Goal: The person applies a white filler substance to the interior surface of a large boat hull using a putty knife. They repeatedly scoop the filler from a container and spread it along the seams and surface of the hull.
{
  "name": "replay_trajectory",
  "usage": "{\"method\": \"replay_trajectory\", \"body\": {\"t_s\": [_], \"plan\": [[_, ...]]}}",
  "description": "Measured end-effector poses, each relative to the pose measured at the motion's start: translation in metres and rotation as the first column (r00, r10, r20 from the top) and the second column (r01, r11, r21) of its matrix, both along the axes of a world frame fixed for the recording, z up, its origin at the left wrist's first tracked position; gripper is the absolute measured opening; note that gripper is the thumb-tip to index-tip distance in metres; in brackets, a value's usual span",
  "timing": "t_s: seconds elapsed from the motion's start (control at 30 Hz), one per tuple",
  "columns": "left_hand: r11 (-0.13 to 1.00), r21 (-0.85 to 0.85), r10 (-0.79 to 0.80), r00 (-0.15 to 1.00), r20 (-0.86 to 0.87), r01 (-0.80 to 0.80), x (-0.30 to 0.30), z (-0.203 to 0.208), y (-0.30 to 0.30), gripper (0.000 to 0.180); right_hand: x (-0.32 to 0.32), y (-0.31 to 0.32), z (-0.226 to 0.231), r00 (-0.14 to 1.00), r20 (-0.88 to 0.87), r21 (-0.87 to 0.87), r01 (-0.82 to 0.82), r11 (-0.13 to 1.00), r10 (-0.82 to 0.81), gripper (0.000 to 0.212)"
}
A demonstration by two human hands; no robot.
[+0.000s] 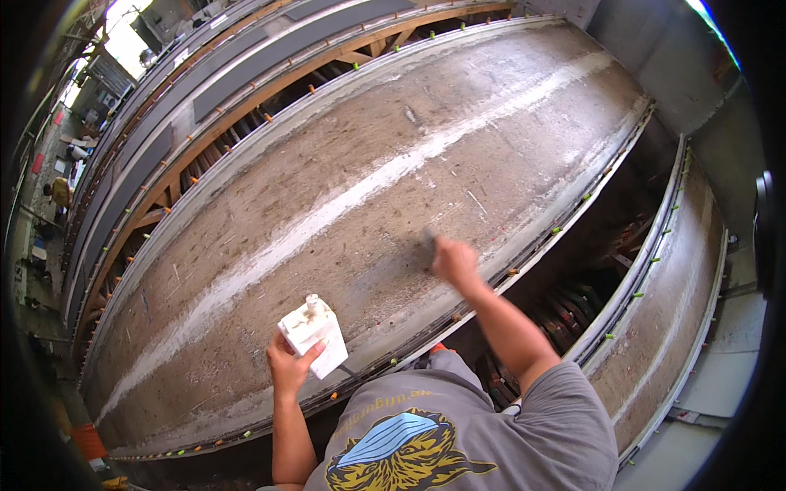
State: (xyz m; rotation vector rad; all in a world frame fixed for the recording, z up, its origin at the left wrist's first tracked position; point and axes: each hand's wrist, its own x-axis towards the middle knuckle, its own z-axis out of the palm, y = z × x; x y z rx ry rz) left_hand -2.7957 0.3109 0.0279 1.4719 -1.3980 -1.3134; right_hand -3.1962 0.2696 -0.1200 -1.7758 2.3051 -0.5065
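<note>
A long brown, worn table top lies before me, with a broad white streak along its length. My left hand is wrapped round a white boxy container with a short neck or knob on top, held over the near edge of the table. What is inside the container cannot be made out. Farther right, my right hand is closed low over the surface, slightly blurred. A small dark thing shows at its fingertips, too blurred to name. A darker, greyish smear marks the surface left of this hand.
Small green and orange pegs line the table's edges. Beyond it stand more long tables with dark grey panels and wooden framing. Another long table is at the right, across a dark gap. A person is far left.
</note>
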Motion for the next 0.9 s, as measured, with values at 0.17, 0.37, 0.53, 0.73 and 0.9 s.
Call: {"method": "replay_trajectory", "body": {"t_s": [0.17,0.37,0.53,0.73,0.9], "plan": [[0.995,-0.093,0.042,0.999,0.000,-0.041,0.010,0.001,0.004,0.052,-0.098,-0.046,-0.011,0.931,-0.277,-0.075,0.225,0.972,-0.237,0.011],[0.995,-0.064,0.081,0.997,0.004,-0.081,0.031,-0.010,0.016,0.051,0.141,-0.015,-0.041,0.665,-0.744,-0.137,-0.233,0.963,0.056,0.038],[0.985,-0.053,0.159,0.986,-0.043,-0.161,0.052,-0.012,0.026,0.051,0.190,-0.004,0.033,0.883,0.240,0.179,-0.449,0.875,0.403,0.031],[0.974,-0.085,0.208,0.978,-0.032,-0.210,0.071,-0.014,0.034,0.053,0.121,-0.093,-0.009,0.878,0.417,0.337,-0.390,0.857,0.236,0.048],[0.973,-0.053,0.224,0.974,0.010,-0.223,0.088,-0.014,0.040,0.052,0.020,-0.163,0.018,0.965,0.213,0.218,-0.201,0.955,0.154,0.036]]}}
